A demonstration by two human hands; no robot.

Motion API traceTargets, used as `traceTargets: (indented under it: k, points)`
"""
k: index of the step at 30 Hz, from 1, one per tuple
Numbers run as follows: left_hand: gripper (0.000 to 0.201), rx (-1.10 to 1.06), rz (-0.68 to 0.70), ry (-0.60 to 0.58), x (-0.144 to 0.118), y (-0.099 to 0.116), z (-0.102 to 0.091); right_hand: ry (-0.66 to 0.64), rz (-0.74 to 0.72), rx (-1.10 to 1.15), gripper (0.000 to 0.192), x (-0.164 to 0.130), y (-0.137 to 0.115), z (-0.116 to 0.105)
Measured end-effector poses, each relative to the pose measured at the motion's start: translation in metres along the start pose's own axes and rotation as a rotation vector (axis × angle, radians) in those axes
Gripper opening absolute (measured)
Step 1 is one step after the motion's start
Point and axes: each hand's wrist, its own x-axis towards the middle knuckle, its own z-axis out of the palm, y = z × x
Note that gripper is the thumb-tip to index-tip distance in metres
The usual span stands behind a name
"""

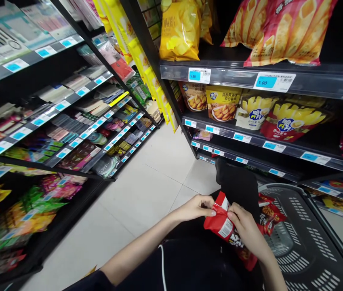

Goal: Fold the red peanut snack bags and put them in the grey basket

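In front of my body, both hands grip a red snack bag (216,224) with a white barcode panel facing up. My left hand (200,208) pinches its left edge between thumb and fingers. On the other side, my right hand (244,226) has its fingers closed on the bag, thumb on top, and covers part of it. The bag's lower end shows below my right wrist. Beside my right hand, more red snack bags (270,214) lie in a dark grey shopping basket (298,242).
Snack shelves (250,76) rise ahead and to the right, holding potato snack pouches (222,103) and bigger chip bags (180,30). Along the left runs another shelf unit (59,107) with small packets. Yellow bags (145,64) hang at the shelf end. Pale floor tiles (159,169) lie between.
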Motion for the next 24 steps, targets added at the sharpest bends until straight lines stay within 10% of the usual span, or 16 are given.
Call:
traceTargets:
  k: [15,24]
  points:
    - [0.028,-0.096,-0.002,0.192,0.019,-0.04,-0.013,0.298,-0.046,-0.959,0.027,-0.075,0.022,0.032]
    - [0.034,-0.163,-0.041,0.249,0.024,-0.055,-0.022,0.296,-0.057,-0.832,0.025,-0.059,0.033,0.029]
